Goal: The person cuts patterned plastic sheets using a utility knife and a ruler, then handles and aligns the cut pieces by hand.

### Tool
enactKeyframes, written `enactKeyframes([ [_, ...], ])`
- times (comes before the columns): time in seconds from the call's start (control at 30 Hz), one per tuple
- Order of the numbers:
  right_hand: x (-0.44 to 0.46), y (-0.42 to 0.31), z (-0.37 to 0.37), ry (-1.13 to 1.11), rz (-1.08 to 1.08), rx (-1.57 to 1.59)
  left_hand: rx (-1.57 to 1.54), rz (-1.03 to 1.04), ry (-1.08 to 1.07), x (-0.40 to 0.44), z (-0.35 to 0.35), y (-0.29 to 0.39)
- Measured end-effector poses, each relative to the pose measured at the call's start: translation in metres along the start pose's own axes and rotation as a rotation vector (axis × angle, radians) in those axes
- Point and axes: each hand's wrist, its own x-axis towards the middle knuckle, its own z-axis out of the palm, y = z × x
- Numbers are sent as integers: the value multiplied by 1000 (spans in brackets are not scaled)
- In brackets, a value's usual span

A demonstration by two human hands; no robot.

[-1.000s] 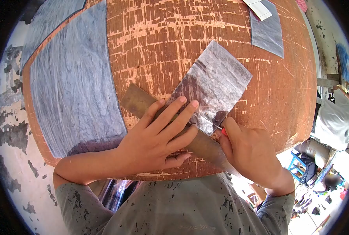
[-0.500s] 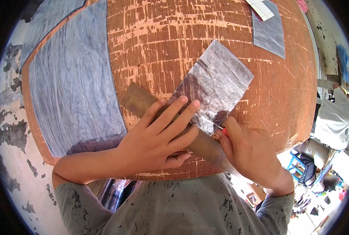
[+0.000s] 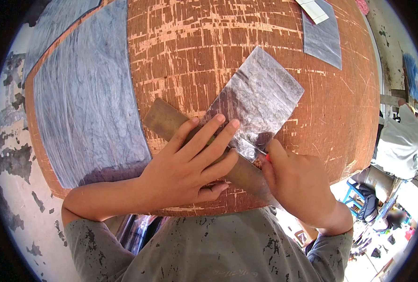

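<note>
My left hand (image 3: 190,164) lies flat with fingers spread. It presses down a brownish metal straightedge (image 3: 164,120) and its fingertips reach onto a grey, marbled, shiny sheet (image 3: 267,89). The sheet's lower edge meets the straightedge. My right hand (image 3: 300,185) is closed round a small red-handled craft knife (image 3: 267,157), most of its handle hidden in the fist. The thin metal tip points up and left, touching or just over the sheet's lower corner beside the straightedge. Beneath everything is a reddish-brown board (image 3: 171,66) covered in score marks.
A large blue-grey sheet (image 3: 89,103) lies left of my hands, with another sheet (image 3: 58,28) beyond it. At the far right, a smaller grey piece (image 3: 324,42) lies partly under a white strip (image 3: 314,11). The board's curved-looking right edge borders a cluttered floor with a blue stool (image 3: 353,195).
My right hand and the knife have shifted very slightly left and up along the straightedge. My left hand, the straightedge and the sheet stay nearly in place.
</note>
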Motion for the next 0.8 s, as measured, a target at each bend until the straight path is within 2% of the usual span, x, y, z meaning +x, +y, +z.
enactKeyframes([
  [0.13,2,-10,-10,-75,72,-19,-12,-17,-8,0,0,0],
  [0.3,8,-12,-29,-204,5,-135,-30,-41,-7,0,-2,2],
  [0.8,1,-3,-24,-203,23,-71,-10,-52,-14,0,-3,1],
])
